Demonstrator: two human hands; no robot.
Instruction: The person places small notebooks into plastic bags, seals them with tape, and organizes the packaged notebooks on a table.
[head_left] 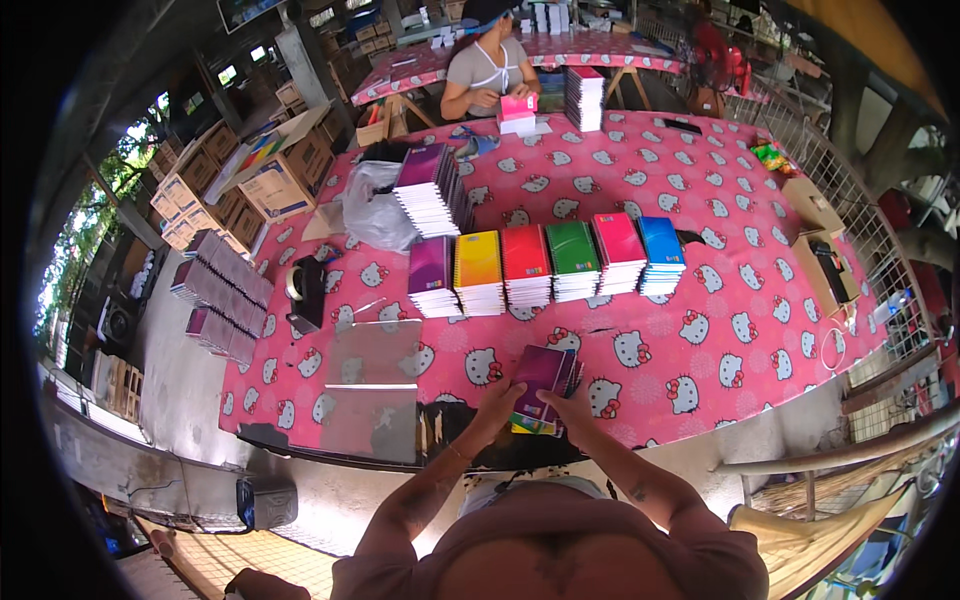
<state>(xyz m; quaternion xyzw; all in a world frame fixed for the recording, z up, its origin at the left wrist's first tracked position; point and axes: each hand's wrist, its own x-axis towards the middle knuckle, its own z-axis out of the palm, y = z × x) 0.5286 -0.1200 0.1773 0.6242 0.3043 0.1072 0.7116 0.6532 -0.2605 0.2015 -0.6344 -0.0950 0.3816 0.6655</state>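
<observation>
Near the table's front edge I hold a small stack of spiral notebooks with a purple cover on top; edges of other colours, yellow and green among them, peek out below. My left hand grips the stack's left side, and my right hand closes on its lower right corner with the thumb on the cover. Just beyond stands a row of notebook piles: purple, yellow, red, green, pink and blue. A taller purple pile rises behind the row's left end.
A tape dispenser and a clear plastic sheet lie on the left of the pink patterned tablecloth. Purple notebook stacks stand beyond the left edge, near cardboard boxes. Across the table a person handles pink notebooks.
</observation>
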